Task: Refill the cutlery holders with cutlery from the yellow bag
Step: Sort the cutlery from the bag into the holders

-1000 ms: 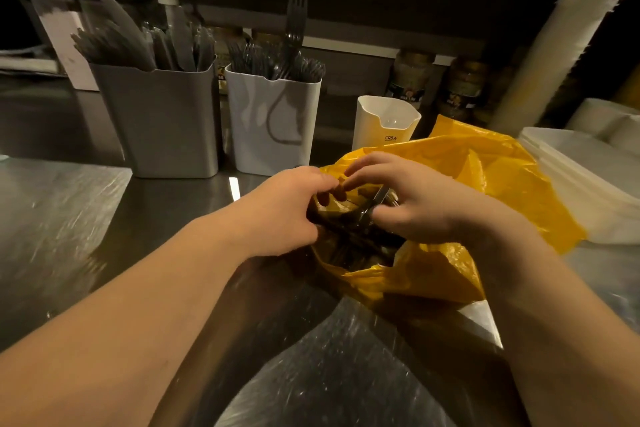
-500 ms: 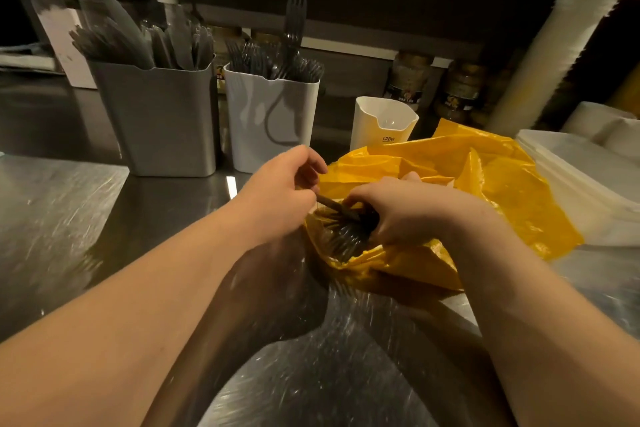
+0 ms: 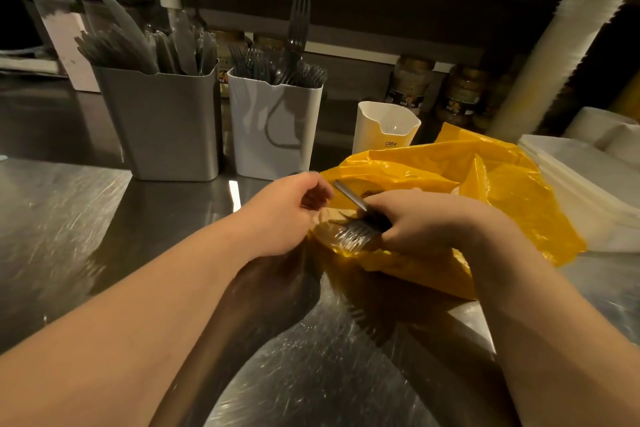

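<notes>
Head view: your right hand (image 3: 426, 222) is clamped round a bundle of forks (image 3: 353, 234) at the mouth of the yellow bag (image 3: 502, 191), which lies on the worktop (image 3: 69, 218) near the white holder (image 3: 273, 135) and grey holder (image 3: 162, 128). Your left hand (image 3: 282, 215) curls beside the bag's rim; whether it pinches anything cannot be told. The forks are probably light, stiff and slippery against each other, so grip them mid-handle.

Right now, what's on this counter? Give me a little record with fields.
right hand: grips a bundle of forks in the yellow bag
left hand: fingers curled at bag's mouth; grip unclear
grey holder: knives
white holder: standing forks
small white holder: nothing sticks out
</notes>
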Motion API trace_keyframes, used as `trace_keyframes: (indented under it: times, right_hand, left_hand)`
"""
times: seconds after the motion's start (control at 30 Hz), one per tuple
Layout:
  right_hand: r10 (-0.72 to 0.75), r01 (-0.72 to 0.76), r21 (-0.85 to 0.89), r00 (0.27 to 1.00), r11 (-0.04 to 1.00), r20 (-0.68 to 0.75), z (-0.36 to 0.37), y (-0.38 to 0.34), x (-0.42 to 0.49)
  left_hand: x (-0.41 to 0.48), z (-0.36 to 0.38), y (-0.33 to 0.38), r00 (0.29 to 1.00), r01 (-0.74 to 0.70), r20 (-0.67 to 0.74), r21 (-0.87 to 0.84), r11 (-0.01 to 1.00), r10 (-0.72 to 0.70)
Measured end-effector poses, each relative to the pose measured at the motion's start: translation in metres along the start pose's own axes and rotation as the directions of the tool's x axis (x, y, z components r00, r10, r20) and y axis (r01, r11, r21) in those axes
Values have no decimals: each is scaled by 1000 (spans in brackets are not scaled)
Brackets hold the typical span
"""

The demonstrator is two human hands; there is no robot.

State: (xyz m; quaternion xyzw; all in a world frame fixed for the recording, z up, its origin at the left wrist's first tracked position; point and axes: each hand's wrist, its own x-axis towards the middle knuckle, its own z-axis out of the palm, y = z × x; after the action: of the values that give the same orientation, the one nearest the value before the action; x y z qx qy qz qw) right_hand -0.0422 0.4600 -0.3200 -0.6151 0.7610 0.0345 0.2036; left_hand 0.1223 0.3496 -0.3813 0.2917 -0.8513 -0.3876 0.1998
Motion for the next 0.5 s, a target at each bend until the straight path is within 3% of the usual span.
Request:
trace_keyframes:
  times: [0.1,0.3,0.4,0.5]
  right_hand:
    - [3,-1,68,1000,998,-25,-2,6,-5]
    - [-9,82,244,958,966,-286,-11,12,-10]
    - [-30,99,229,958,968,-286,-20,7,-12]
    - [-49,113,229,962,967,-267,-39,-5,-14]
  left_hand:
    - [-4,-2,4,996,-24,91,146,989,11]
    - [-8,-7,1,978,-53,207,295,954,-10]
    - [4,-5,1,987,-50,162,391,919,-15]
    - [10,-1,4,976,-80,218,462,883,-25]
